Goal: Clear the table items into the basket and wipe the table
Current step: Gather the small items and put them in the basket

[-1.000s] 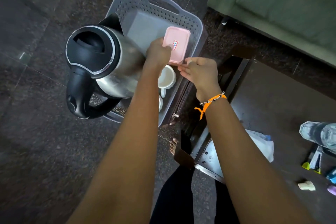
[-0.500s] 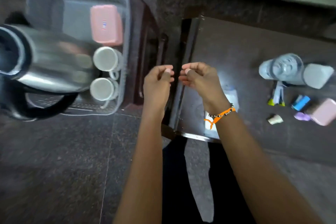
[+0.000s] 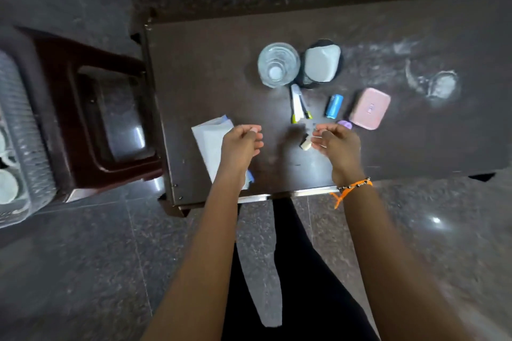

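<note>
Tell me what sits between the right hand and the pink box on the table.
Only the small purple item lies in that line, just beyond the right hand and against the near-left corner of the pink box. It is low and flat, so reaching over it looks easy.

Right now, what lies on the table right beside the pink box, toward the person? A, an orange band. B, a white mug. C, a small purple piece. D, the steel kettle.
C: a small purple piece lies at the near-left corner of the pink box, on the table, just beyond the right hand.
</note>
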`<state>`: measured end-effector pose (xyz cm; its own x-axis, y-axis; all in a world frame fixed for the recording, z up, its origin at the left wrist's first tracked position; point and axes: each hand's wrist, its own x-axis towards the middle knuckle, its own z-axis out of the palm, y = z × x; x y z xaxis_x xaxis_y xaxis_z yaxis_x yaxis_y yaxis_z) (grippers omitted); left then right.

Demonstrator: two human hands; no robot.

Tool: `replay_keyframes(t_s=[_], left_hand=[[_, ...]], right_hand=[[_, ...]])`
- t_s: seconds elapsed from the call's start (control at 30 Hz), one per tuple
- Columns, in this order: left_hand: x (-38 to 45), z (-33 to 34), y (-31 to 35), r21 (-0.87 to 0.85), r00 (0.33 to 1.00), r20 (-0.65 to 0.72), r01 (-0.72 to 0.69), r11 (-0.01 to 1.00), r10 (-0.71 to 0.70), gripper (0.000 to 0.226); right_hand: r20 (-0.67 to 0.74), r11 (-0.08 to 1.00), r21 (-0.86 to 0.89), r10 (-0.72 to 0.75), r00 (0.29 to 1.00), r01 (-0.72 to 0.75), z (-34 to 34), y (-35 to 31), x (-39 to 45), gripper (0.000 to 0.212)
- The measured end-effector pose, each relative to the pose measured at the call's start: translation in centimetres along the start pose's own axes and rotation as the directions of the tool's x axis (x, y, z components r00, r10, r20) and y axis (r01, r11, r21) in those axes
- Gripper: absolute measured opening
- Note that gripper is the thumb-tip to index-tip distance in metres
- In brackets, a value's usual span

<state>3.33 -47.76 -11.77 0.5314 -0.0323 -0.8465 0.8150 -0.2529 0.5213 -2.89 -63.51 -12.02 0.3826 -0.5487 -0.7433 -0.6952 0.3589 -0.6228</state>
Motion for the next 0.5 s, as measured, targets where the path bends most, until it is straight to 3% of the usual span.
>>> replay_keyframes(t_s=[0.13,0.27,0.4,0.5], left_hand=[[0.7,6.2,-0.9,0.127,0.997,0.059,0.04,0.991,-0.048,0.02],[2.1,10.4,-2.2,0.387,0.996,0.059,0.033,0.921,-0.06,0.02],[3.2,12.0,-3.1,0.766,0.996,0.082,-0.082,0.637,0.03,0.021],[4.0,12.8,-3.3,0.847,0.992,0.118,-0.126,0.517,0.049,0.032]], right_hand=[[-0.146,0.986,0.154,0.084,0.986,-0.062,-4.5,0.7,3.4,0.031],[-0.287,0.988,0.108,0.137,0.948,-0.11,-7.3,1.6,6.6,0.02],[-0.344,0.956,0.238,0.246,0.906,-0.169,-9.0,2.7,9.7,0.009],[-0.29,0.921,0.325,0.312,0.905,-0.214,-9.6,3.1,11.1,0.004]])
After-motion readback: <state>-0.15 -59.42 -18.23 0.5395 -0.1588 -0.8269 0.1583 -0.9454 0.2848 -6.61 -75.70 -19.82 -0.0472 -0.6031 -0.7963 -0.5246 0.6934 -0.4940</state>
